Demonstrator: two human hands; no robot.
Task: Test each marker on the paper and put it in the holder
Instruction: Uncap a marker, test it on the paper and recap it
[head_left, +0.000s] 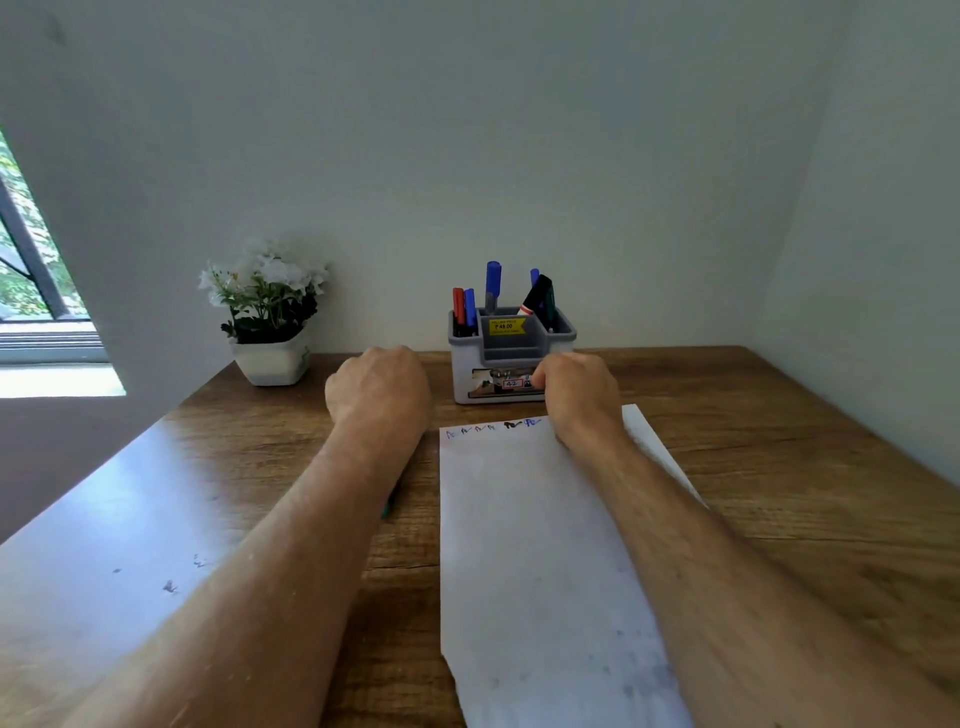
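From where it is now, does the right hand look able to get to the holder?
Probably yes. The right hand sits at the holder, overlapping its front right corner, with nothing seen between them; actual contact is unclear.

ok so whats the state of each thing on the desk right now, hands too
left hand: curled, knuckles up, grip hidden
right hand: curled at the paper's top edge, grip hidden
paper: flat on the table, scribbles along its top edge
holder: upright, markers standing in it
markers: capped, upright or leaning in the holder
green marker: on the table, mostly hidden under the left forearm
flower pot: upright
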